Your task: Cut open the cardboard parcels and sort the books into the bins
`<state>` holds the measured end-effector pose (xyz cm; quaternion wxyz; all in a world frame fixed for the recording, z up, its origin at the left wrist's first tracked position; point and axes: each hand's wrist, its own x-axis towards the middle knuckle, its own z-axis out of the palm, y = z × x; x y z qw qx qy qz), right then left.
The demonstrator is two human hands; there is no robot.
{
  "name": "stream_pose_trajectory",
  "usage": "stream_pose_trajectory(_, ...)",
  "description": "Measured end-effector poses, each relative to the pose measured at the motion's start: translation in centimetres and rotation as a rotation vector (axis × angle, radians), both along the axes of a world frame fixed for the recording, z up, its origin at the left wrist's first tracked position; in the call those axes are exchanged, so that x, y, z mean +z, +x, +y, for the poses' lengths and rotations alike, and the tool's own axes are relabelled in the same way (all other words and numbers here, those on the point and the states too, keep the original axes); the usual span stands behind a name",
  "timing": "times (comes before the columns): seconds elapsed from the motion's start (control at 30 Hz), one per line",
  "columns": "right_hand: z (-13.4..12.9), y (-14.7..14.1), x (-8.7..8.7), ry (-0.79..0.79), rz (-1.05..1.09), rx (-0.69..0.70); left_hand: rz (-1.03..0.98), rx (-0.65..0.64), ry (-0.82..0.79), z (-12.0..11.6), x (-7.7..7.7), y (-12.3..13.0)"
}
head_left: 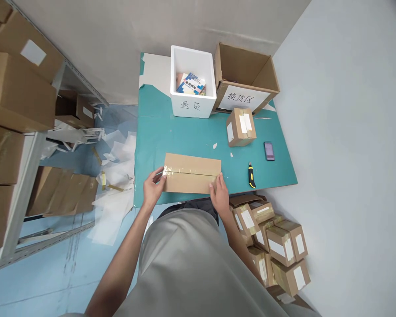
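Observation:
A long, flat cardboard box (192, 182) lies near the front edge of the green-topped table (152, 132), with clear tape along its middle seam. My left hand (153, 188) grips its left end, fingers behind and thumb in front. At the right end, my right hand (220, 193) holds the box with the thumb on top and fingers along the side. To the right lie a black and yellow utility knife (251, 176) and a purple phone-like device (269, 151). A smaller taped carton (240, 127) with white labels stands farther back.
A white foam bin (193, 105) with books and an open cardboard box (247, 94) with a handwritten sign stand at the back. Shelving (29, 180) with cartons is on the left. Paper scraps (114, 202) litter the floor. Several labelled parcels (277, 246) are piled at right.

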<state>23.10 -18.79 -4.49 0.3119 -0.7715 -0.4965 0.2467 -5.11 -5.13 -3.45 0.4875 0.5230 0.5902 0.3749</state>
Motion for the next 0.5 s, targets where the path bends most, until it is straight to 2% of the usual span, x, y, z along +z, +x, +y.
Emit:
stream_pose_trajectory(0.07, -0.4, 1.1, -0.4, -0.006, -0.016, -0.071, 0.014, -0.075, 0.074, -0.8, 2.8, 1.7)
stream_pose_trajectory(0.13, -1.2, 3.0, -1.0, -0.027, 0.019, -0.161, 0.08, -0.229, 0.196, -2.0, 5.9, 3.8)
stream_pose_trajectory(0.2, -2.1, 5.4, -1.6, -0.052, 0.089, -0.243, 0.218, -0.447, 0.318, -3.5, 8.6, 6.3)
stream_pose_trajectory(0.27, -2.9, 7.7, -2.3, -0.062, 0.16, -0.287, 0.312, -0.697, 0.439, -5.1, 10.5, 9.1)
stream_pose_trajectory(0.33, -3.4, 9.6, -2.9, -0.058, 0.21, -0.293, 0.407, -0.873, 0.555, -6.6, 11.6, 11.9)
stream_pose_trajectory(0.37, -3.6, 10.3, -3.2, -0.055, 0.223, -0.293, 0.462, -0.917, 0.597, -7.2, 11.9, 13.2)
stream_pose_trajectory(0.5, -4.3, 11.5, -4.6, -0.061, 0.233, -0.305, 0.594, -0.951, 0.672, -8.9, 12.5, 16.7)
